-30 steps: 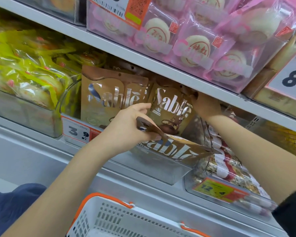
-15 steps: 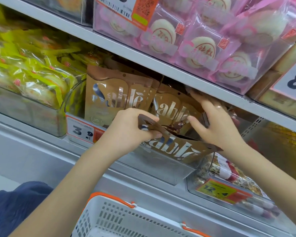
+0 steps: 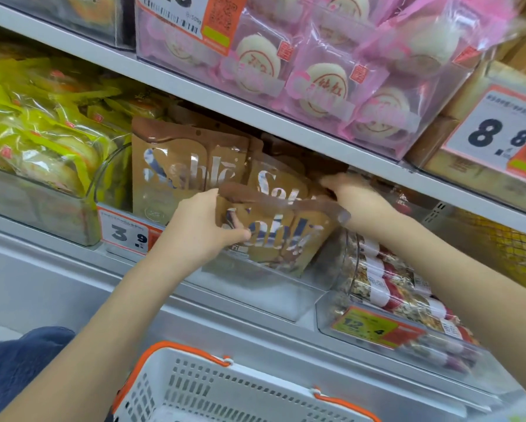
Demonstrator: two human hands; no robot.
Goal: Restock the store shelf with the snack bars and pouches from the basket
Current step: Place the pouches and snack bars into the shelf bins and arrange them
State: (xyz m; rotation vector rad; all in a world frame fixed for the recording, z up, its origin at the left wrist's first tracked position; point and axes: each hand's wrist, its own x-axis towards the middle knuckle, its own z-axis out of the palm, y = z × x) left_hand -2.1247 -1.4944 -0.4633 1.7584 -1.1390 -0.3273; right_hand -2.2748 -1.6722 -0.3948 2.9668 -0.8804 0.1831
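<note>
A brown and gold "Sablé" pouch (image 3: 281, 236) stands nearly upright at the front of the clear shelf bin (image 3: 255, 287). My left hand (image 3: 201, 231) grips its left edge, thumb across the front. At the pouch's upper right corner, my right hand (image 3: 351, 193) has its fingers around the top edge. Two more Sablé pouches (image 3: 182, 169) stand behind it in the same bin. The white basket with orange rim (image 3: 194, 388) sits below at the bottom edge; its contents are hidden.
Yellow-wrapped snacks (image 3: 42, 141) fill the bin to the left. Snack bars (image 3: 386, 284) lie in the bin at right behind a 12.4 price tag. Pink-wrapped cakes (image 3: 331, 77) occupy the shelf above, whose grey edge (image 3: 255, 117) hangs close over the pouches.
The front pouch has been tipped from lying flat to nearly upright. My right hand came forward from deep in the shelf to the pouch's top right corner.
</note>
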